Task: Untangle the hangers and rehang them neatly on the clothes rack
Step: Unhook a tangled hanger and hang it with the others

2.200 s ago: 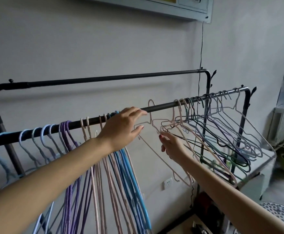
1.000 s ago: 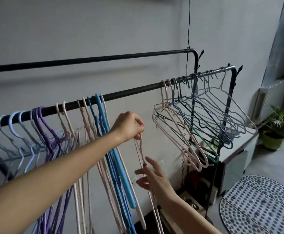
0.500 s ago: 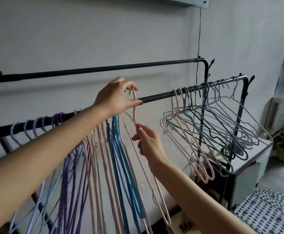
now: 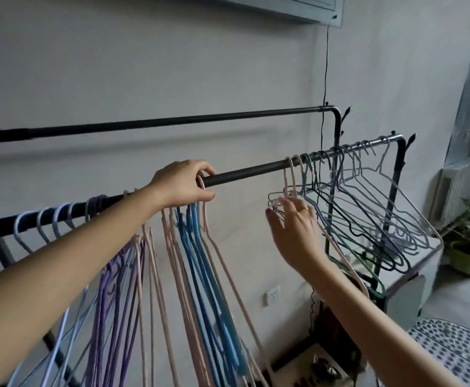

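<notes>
Right hand (image 4: 292,233) has moved, open, to the tangled hangers (image 4: 367,219); left hand (image 4: 183,185) grips pink hanger (image 4: 214,241).

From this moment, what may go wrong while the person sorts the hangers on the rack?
1. The left hand holds a pink hanger with its hook on the front rail; let go too soon, it might slip off.
2. The right hand reaches into the tangled hangers on the right; pulling one may drag its neighbours along or off the rail.
3. The sorted hangers hang crowded, so they may snag together again.
</notes>
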